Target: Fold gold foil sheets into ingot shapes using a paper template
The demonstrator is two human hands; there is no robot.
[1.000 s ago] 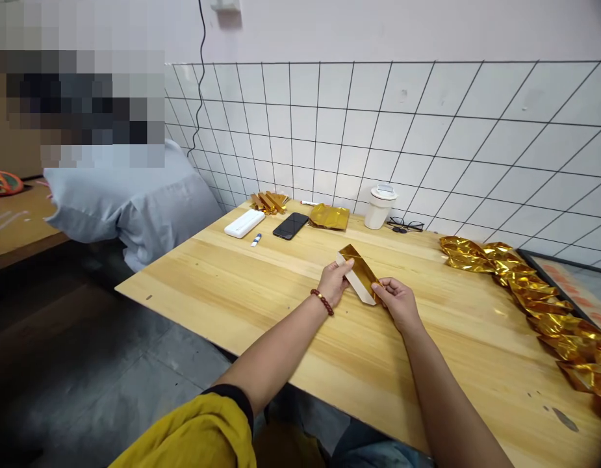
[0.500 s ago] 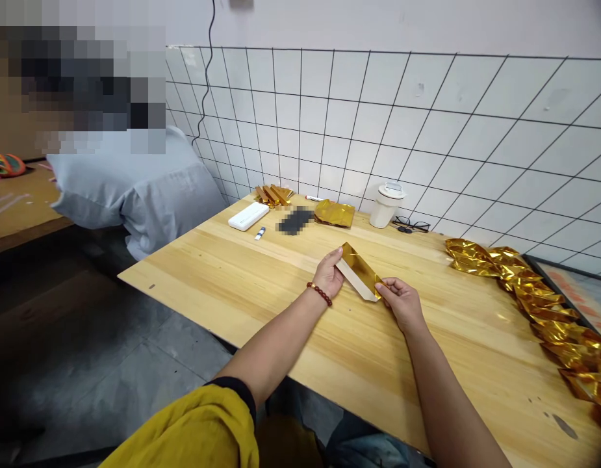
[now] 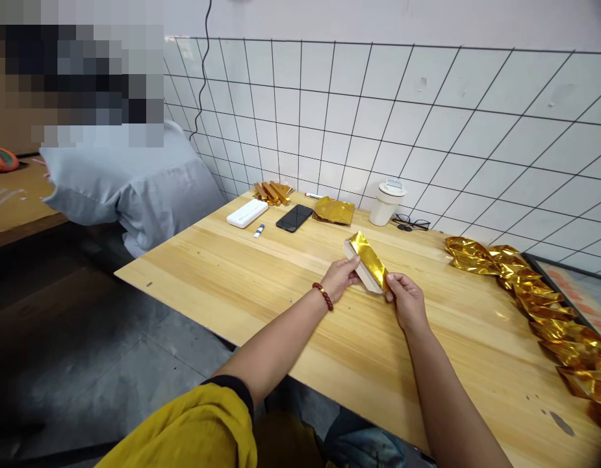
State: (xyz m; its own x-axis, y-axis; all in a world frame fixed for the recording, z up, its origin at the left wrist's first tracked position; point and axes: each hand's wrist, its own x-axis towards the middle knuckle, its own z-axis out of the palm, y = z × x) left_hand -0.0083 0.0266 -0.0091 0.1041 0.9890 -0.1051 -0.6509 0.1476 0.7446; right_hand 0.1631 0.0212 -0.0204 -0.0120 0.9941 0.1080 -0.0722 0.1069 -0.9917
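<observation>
Between my hands, above the wooden table point(image 3: 261, 286), is a folded piece of gold foil paper point(image 3: 371, 257), shiny gold on one face and pale on its folded side. My left hand point(image 3: 343, 278) pinches its pale lower-left edge, the thumb on top. At the near right end my right hand point(image 3: 405, 299) grips a corner between thumb and fingers. Just beyond the hands lie a stack of flat gold foil sheets point(image 3: 334, 211) and a black phone point(image 3: 294, 218).
Left of the phone are a white power bank point(image 3: 247, 213), a small blue-and-white stick point(image 3: 259, 231) and folded gold strips point(image 3: 273, 193). A white lidded cup point(image 3: 386, 203) and glasses point(image 3: 411, 223) stand near the tiled wall. Folded gold pieces point(image 3: 529, 292) line the right. A person in grey point(image 3: 129, 175) sits left.
The foil paper has turned steeper and its gold face looks narrower, with more pale side showing. My left hand has slid from its far end down to its near-left edge.
</observation>
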